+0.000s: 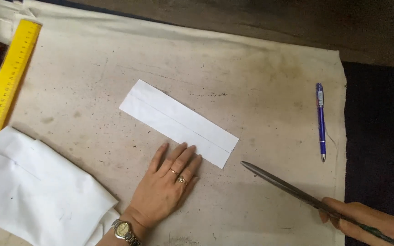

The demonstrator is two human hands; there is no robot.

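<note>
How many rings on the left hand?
2. Both sit on the left hand, which lies flat by the white strip: a thin band on one finger, a bulkier ring on the next. Other fingers look bare.

**Colours and patterns, work surface**

Cloth [251,82]: off-white, w/ grey-brown stains and dark specks. Strip [178,122]: plain white, one thin grey line lengthwise. Fabric [37,191]: white, no pattern. Ruler [7,79]: bright yellow, black tick marks along edge. Pen [321,120]: blue-violet barrel, white label near top, silver tip. Scissors [288,184]: dull grey steel blades, dark handle. Watch [123,230]: silver band, pale gold dial. Rings [178,176]: gold, two. Surface [372,136] right of cloth: near-black.
</note>
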